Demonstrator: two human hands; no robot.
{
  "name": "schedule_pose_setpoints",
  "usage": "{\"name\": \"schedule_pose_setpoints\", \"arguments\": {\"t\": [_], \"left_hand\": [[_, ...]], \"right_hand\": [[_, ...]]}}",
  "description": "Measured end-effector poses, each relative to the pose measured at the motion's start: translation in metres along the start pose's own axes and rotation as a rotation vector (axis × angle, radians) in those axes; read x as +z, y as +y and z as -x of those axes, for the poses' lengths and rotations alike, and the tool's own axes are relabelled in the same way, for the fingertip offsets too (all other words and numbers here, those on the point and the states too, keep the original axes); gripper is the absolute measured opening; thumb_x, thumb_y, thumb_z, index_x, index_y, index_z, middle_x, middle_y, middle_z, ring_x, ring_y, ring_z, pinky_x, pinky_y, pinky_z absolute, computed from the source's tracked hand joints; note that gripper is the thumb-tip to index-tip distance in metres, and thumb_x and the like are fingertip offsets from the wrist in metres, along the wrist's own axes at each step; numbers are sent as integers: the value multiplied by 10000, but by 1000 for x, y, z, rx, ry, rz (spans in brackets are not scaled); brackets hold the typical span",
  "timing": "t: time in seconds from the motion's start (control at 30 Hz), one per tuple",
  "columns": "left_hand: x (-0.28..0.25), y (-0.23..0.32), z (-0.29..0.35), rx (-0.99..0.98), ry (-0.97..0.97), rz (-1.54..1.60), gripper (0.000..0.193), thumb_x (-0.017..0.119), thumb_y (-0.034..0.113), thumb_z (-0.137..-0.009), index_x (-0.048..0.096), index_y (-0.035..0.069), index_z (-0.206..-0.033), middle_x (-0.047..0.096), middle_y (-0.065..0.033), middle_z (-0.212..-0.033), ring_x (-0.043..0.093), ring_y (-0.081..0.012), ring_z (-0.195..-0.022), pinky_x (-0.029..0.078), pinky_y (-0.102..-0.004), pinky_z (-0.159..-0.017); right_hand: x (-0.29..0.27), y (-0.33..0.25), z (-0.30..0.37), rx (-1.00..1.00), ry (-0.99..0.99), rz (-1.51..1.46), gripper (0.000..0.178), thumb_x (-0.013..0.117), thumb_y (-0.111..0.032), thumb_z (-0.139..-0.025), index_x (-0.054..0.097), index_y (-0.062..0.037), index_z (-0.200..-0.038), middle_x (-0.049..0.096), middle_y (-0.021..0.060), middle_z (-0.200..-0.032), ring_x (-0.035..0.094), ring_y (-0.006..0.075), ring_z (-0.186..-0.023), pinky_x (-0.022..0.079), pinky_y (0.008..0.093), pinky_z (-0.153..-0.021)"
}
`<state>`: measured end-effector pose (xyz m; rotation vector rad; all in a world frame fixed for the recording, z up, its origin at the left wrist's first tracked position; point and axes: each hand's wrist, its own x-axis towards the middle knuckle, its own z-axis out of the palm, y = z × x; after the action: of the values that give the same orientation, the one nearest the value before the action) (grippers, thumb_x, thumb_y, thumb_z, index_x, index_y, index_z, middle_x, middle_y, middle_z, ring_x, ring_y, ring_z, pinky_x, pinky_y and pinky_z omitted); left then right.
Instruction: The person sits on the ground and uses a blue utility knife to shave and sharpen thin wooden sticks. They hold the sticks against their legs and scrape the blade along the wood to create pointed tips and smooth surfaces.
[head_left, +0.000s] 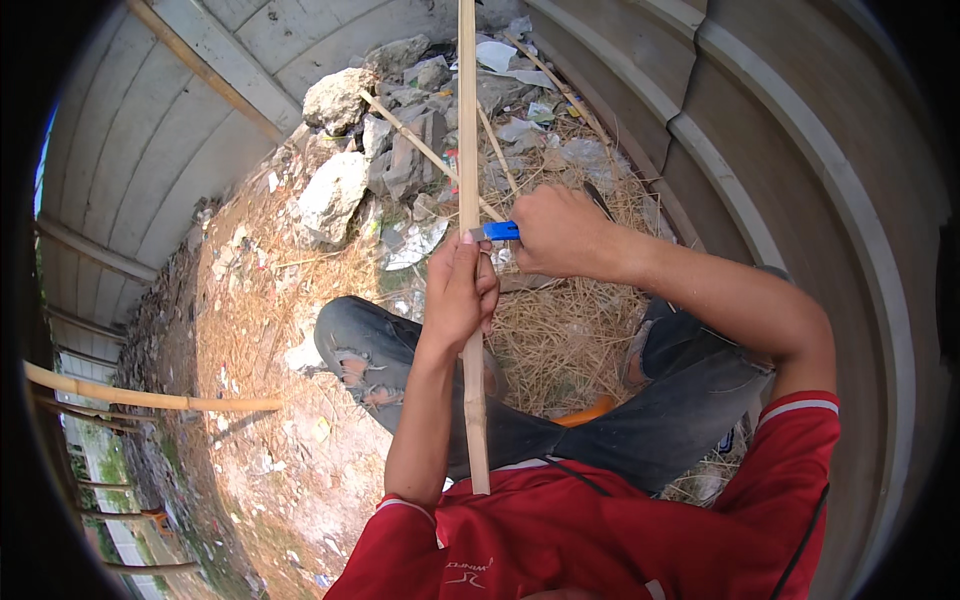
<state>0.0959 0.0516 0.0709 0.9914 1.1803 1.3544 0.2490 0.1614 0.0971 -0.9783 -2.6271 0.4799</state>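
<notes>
A long pale bamboo strip (468,120) runs upright through the middle of the view, from the top edge down to my red shirt. My left hand (460,290) is closed around it between my knees, thumb resting along its face. Just above that thumb, a blue utility knife (500,231) lies crosswise with its blade end touching the strip. My right hand (565,232) is wrapped round the knife from the right side, hiding most of its handle. The strip's lower end rests near my belly.
Shavings and straw (560,345) cover the ground between my legs, beside an orange object (585,410). Ahead lie pale rocks (332,195), litter and a thin bamboo stick (420,145). Corrugated sheeting (800,180) curves close on my right. A bamboo pole (180,402) juts in from the left.
</notes>
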Motion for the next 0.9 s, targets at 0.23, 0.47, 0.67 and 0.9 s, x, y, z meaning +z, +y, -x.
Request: {"name": "schedule_pose_setpoints", "arguments": {"t": [0.23, 0.47, 0.67, 0.9], "left_hand": [[-1, -7, -8, -40, 29, -48, 287, 361, 309, -1102, 474, 62, -1010, 287, 39, -546, 285, -79, -343, 262, -264, -286], [-5, -4, -24, -24, 13, -9, 267, 372, 309, -1093, 463, 80, -990, 287, 38, -552, 276, -84, -349, 252, -265, -287], [19, -17, 2, -126, -80, 85, 252, 362, 295, -1091, 448, 88, -975, 298, 30, -539, 271, -88, -335, 265, -268, -278], [15, -29, 13, -136, -245, -65, 303, 356, 333, -1107, 451, 75, -980, 351, 20, -572, 328, -82, -377, 290, -252, -329]], "right_hand": [[9, 13, -19, -44, 77, 124, 200, 689, -163, -728, 700, 15, -817, 701, 244, -829, 712, 434, -796, 584, 508, -724], [23, 31, -47, -112, 209, 211, 204, 657, -177, -763, 709, 6, -837, 694, 246, -847, 703, 430, -835, 572, 512, -732], [-36, 83, -87, 205, 307, 192, 230, 689, -163, -742, 717, 44, -837, 705, 281, -870, 697, 457, -934, 561, 519, -828], [-82, 147, -105, 564, 463, 55, 312, 644, -187, -785, 735, 34, -985, 709, 287, -1050, 684, 463, -1026, 549, 513, -895]]}}
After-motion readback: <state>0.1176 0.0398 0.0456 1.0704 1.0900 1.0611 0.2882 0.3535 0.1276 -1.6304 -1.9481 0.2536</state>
